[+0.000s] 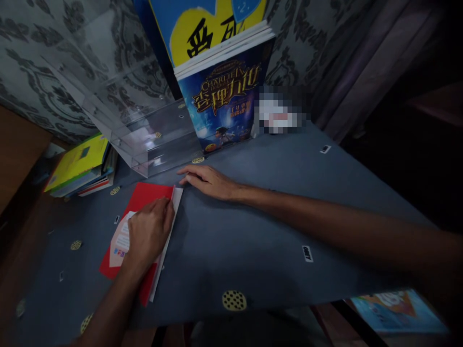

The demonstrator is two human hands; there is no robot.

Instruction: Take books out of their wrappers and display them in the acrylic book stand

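A red book [154, 193] with a pink and white printed patch lies at an angle on the table, its white page edges showing along the right side. My left hand [151, 229] is on top of it, fingers curled and closed at the cover near the right edge; the fingertips are mostly hidden. Just past the book's upper right corner, my right hand [208, 182] hovers or rests low over the table with fingers loosely stretched and nothing held. Whether its fingertips touch the book's corner I cannot tell.
A clear acrylic rack [135, 164] stands at the back, beside upright books with a blue illustrated front cover [224, 103]. Several books are stacked at left, topped by a yellow one [77, 161]. A blurred white item [277, 113] sits behind right. Below the table's edge lies a blue book [398, 311].
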